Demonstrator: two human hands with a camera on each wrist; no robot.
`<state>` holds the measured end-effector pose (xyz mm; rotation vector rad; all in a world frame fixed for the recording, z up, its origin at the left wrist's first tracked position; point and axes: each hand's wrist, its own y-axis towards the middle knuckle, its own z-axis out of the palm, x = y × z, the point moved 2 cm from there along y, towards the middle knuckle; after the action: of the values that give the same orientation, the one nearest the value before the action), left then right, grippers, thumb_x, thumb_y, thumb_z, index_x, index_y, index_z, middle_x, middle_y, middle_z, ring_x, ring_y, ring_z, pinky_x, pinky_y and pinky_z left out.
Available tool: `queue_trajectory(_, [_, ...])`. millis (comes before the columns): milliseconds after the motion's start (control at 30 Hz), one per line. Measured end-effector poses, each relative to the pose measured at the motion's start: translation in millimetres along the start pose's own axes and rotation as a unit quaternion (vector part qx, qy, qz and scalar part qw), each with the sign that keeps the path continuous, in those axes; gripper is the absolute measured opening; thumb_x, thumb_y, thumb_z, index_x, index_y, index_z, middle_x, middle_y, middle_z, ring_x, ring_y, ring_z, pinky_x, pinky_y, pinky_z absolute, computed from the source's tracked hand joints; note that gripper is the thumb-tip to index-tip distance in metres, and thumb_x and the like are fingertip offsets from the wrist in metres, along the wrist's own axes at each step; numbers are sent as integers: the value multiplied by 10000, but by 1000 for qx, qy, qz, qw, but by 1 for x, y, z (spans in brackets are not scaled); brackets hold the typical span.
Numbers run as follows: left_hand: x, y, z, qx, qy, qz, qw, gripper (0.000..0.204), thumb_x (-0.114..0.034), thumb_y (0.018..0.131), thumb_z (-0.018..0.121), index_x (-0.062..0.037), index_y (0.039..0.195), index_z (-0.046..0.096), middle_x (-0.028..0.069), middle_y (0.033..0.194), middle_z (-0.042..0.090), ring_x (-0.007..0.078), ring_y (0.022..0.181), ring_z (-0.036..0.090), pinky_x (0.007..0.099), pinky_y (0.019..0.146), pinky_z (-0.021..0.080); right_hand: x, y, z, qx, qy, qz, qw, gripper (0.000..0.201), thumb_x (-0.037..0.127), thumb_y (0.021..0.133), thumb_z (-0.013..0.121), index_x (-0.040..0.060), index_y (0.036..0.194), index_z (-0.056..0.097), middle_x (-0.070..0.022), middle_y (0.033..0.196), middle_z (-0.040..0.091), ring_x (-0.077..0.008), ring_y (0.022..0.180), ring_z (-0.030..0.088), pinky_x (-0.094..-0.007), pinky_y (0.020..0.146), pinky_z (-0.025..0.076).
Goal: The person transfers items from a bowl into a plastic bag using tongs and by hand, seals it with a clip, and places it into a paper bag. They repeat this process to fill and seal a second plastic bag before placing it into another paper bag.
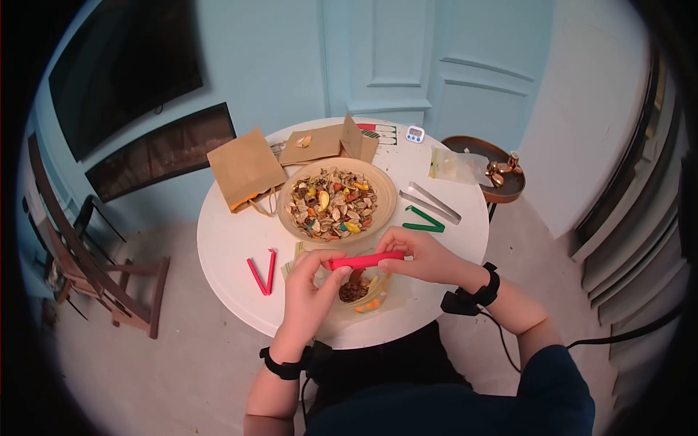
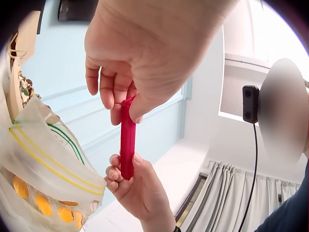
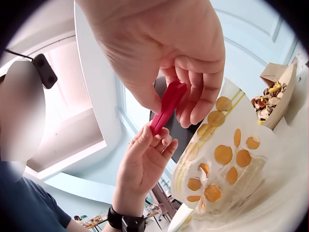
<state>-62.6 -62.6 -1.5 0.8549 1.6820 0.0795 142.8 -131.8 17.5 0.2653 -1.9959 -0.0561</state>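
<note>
A bright red bag clip (image 1: 367, 260), its two arms folded together, is held level between my hands. My left hand (image 1: 311, 282) pinches one end between thumb and fingers. At the other end, my right hand (image 1: 422, 254) grips it the same way. Just below the clip in the head view is a clear zip bag (image 3: 227, 179) with a yellow seal line and orange dots, partly hidden by my hands. Brown dried bits (image 1: 354, 291) show inside it. Both wrist views show the clip apart from the bag's plastic.
A wide basket (image 1: 392, 200) of potpourri stands beyond my hands. Left lies an opened red clip (image 1: 269, 280); right lie a green clip (image 1: 429, 221) and metal tongs (image 1: 436, 202). Paper bags (image 1: 247, 171), a timer (image 1: 415, 134) and another plastic bag (image 1: 458, 166) are farther back.
</note>
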Motion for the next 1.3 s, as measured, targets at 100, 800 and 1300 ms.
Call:
queue_trajectory(100, [0,-1,6,-9,-43,-3,999,198,-85,815,692,-9,980,612,59,853,607,146,838,563,267,788,440,18,-4,2,28,-75,7,997,169,154,885,606,30,982,541,-39,863,632,-128,798,606,-280,728,470])
queue_trajectory(800, [9,-3,-3,-24,-135,-35,990,159,-59,891,568,8,1035,583,59,940,623,129,924,577,259,851,433,11,16,-16,256,173,69,948,252,274,974,480,36,991,563,39,684,499,-32,641,480,-191,586,395])
queue_trajectory(1300, [27,-26,-16,-12,-83,-64,994,142,-90,908,541,-1,981,623,70,994,646,151,952,577,282,876,429,-104,99,-78,-153,-432,-21,889,195,114,837,566,30,1005,619,-156,917,598,-333,865,598,-415,768,485])
